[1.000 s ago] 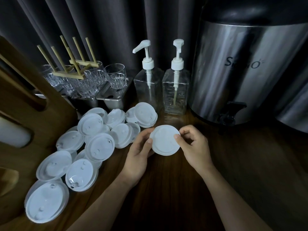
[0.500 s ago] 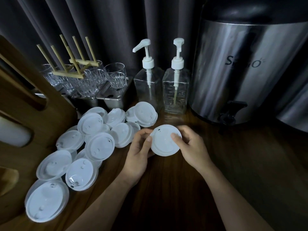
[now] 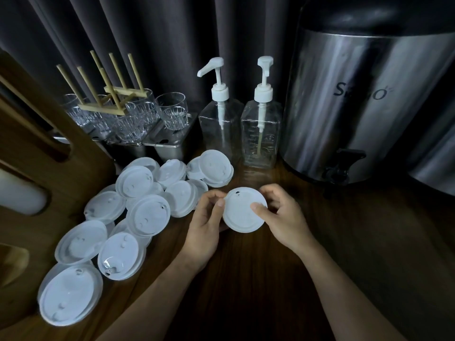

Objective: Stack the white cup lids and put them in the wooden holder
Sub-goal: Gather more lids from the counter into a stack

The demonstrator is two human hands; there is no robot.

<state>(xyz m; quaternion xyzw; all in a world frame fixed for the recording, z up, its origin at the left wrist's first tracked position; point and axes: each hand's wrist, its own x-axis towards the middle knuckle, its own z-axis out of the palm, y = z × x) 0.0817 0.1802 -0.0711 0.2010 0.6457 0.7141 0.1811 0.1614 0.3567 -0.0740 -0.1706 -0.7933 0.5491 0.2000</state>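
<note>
Dark wood makes up the tabletop (image 3: 246, 299), and a steel urn (image 3: 357, 112) with a black tap stands at its back right. Far to the left of the urn, at the frame's edge, is the wooden holder (image 3: 37, 166) with its slotted openings. Between the holder and the urn, nearer the holder, the loose white lids (image 3: 147, 214) lie spread out and overlapping on the tabletop. Just left of the urn stand two clear pump bottles (image 3: 261, 129), side by side. Further left of the urn, behind the lids, are clear glasses (image 3: 173, 112) on metal tins. In front of the urn and slightly to its left, the left hand (image 3: 204, 230) and right hand (image 3: 285, 217) hold one white lid (image 3: 242, 215) between them. Each grip is closed on it: the left thumb lies on its left rim, the right thumb presses its top face, and the fingers curl behind its edge.
</note>
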